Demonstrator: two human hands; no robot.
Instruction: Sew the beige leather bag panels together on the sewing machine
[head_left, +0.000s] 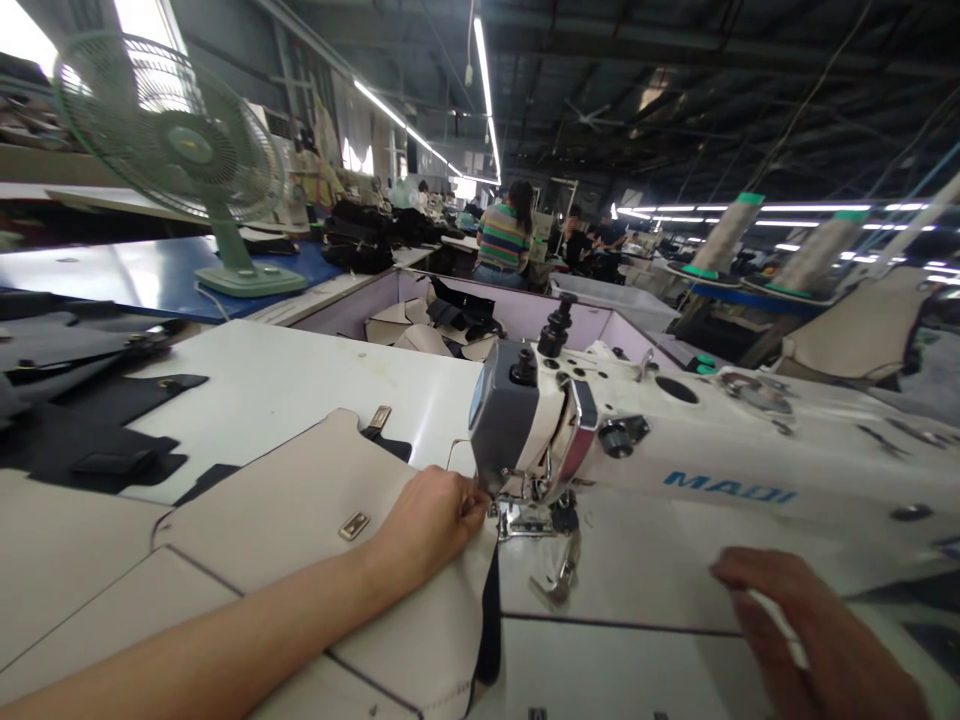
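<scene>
My left hand [439, 515] is closed, its fingertips pinched together just left of the sewing machine's needle area [529, 505]. Whatever is between those fingertips is hidden. Under this hand and forearm lies a beige fabric panel [285, 510] with dark edging, a black underside and a small metal buckle piece [354, 525]. The panel's right edge comes up beside the presser foot. To the right, in front of the white sewing machine [720, 450], my right hand [817, 630] hovers, slightly blurred. Its thumb and fingers are apart and nothing shows between them.
Dark fabric pieces [97, 420] are heaped at the left. A green fan [225, 250] stands on a blue table. Behind the machine, a lilac-walled bin [360, 305] holds beige and black pieces. Thread cones [724, 240] stand at the right. A person in a striped top [502, 240] is farther back.
</scene>
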